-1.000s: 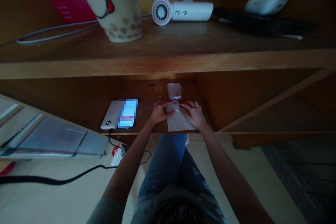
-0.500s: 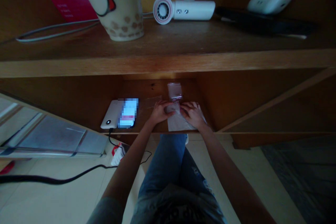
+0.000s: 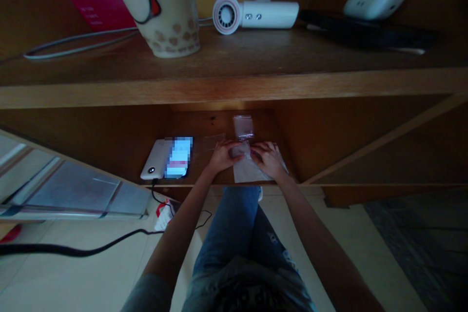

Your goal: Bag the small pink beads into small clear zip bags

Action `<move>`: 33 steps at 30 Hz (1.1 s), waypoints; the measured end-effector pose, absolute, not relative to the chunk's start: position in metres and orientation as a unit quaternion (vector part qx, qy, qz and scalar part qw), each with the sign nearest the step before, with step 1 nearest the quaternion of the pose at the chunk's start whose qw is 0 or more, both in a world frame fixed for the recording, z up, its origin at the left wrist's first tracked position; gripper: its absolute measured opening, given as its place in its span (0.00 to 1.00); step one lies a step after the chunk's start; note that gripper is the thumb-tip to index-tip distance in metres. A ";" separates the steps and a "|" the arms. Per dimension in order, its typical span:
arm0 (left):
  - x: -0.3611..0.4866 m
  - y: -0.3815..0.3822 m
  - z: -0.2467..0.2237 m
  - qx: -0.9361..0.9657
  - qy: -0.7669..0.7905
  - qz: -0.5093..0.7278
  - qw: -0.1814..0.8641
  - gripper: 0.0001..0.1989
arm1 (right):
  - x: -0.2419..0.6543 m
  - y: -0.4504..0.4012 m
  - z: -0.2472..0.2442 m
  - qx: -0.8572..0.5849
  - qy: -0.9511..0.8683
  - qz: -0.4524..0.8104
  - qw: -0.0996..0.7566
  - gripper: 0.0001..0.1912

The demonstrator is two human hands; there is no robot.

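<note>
Low in the cabinet, my left hand (image 3: 222,155) is closed on the left side of a small clear plastic bag (image 3: 241,149). Facing it, my right hand (image 3: 269,159) pinches the bag's right edge, its other fingers bent over a white sheet (image 3: 248,171). That sheet, paper or tissue, lies flat under both hands and reaches the shelf's front edge. What the bag contains, if anything, is too dim to tell. Just behind my fingers lies a second clear zip bag (image 3: 243,127). Left of it is a thin transparent film (image 3: 215,141).
A lit phone (image 3: 178,157) and a white power bank (image 3: 155,161) with a black cable lie at left. On the upper shelf (image 3: 234,66) are a bubble-tea cup (image 3: 170,14), a white handheld fan (image 3: 268,13), a white case (image 3: 375,2) and a dark flat object.
</note>
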State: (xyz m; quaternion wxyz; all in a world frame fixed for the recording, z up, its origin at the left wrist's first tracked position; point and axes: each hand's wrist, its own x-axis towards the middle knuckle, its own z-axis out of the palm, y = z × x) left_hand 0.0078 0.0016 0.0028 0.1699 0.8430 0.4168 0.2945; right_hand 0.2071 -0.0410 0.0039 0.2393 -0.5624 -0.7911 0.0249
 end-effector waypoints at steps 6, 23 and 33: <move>0.007 0.002 0.003 0.845 0.410 0.297 0.173 0.20 | 0.206 -0.042 0.005 -0.558 -0.796 0.019 0.234 0.14; 0.008 0.002 0.004 0.845 0.402 0.307 0.174 0.19 | 0.210 -0.041 0.003 -0.572 -0.759 0.034 0.311 0.10; 0.008 0.000 0.007 0.857 0.383 0.301 0.171 0.20 | 0.213 -0.040 0.003 -0.548 -0.721 0.132 0.404 0.08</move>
